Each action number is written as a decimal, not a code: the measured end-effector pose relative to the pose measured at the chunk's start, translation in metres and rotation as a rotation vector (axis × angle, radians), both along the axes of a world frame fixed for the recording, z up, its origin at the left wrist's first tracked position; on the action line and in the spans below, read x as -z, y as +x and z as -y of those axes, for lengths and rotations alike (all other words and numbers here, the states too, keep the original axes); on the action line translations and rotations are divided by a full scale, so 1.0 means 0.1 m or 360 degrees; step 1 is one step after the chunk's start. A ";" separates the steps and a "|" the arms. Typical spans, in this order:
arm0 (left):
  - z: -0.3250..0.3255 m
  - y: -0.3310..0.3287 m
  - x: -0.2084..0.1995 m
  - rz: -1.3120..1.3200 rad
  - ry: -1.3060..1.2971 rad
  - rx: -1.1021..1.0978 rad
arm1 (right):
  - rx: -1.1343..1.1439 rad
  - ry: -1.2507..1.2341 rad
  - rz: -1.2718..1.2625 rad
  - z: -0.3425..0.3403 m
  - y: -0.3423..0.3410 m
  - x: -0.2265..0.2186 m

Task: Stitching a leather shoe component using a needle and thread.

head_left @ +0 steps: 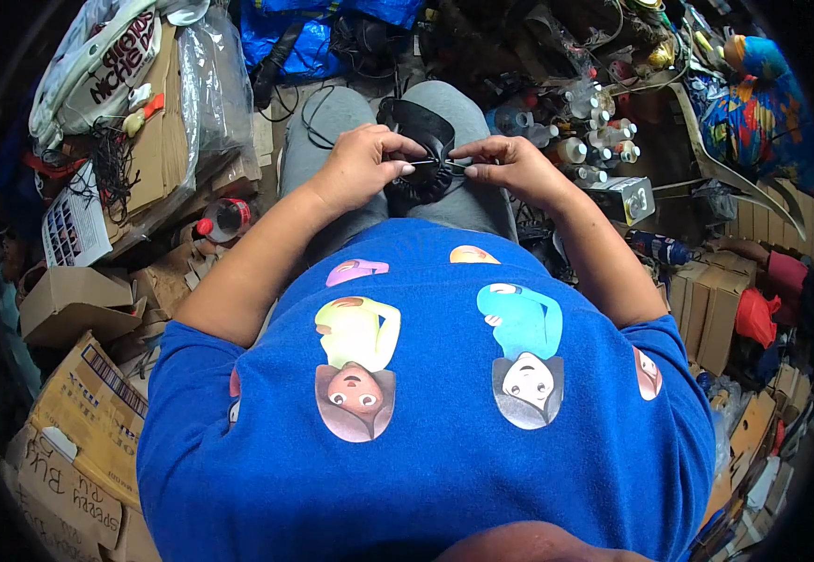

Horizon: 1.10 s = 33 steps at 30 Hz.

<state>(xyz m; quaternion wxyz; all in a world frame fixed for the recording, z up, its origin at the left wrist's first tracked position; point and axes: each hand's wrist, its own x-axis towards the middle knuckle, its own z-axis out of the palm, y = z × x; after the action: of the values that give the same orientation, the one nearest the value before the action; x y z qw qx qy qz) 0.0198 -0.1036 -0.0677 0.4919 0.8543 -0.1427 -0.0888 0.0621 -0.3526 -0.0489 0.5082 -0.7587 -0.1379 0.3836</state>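
A black, leather-like piece (420, 124) with a puckered, gathered edge rests between my knees, its far part standing up as a smooth curved flap. At its near side my left hand (366, 165) is closed, thumb and forefinger pinching a thin, pale, needle-like thing (422, 163) that points toward the piece. Opposite it, my right hand (508, 167) pinches a similar thin strand or needle (459, 165), too small to make out. Both sets of fingertips are at the gathered edge. A dark cord (311, 117) loops over my left knee.
Cardboard boxes (74, 304) and a plastic bottle (229, 219) lie to my left. Several small bottles (599, 140) stand at the right, near a small grey-white box (624, 199). Brown cartons (710, 304) are stacked farther right. A blue bag (304, 42) lies beyond my knees.
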 end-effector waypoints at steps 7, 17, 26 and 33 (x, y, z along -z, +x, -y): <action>0.18 0.04 0.15 -0.0505 -0.0154 -0.0113 | 0.0179 0.0078 -0.0125 -0.05 -0.05 0.14; 0.02 0.11 0.06 0.0026 0.0008 0.0036 | -0.0021 -0.0120 0.0572 0.01 0.14 0.13; 0.12 0.09 -0.14 -0.0229 0.0290 0.0219 | 0.0175 -0.0104 0.0344 0.25 -0.06 0.24; 0.15 0.19 -0.18 -0.0038 0.0409 0.0377 | 0.0320 0.0065 0.0068 0.44 -0.01 -0.25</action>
<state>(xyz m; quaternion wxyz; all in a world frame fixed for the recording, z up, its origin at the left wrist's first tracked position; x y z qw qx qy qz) 0.0389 -0.1188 -0.0496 0.3664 0.8862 -0.2241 -0.1737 0.0612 -0.3968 -0.0239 0.5565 -0.7661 -0.0796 0.3116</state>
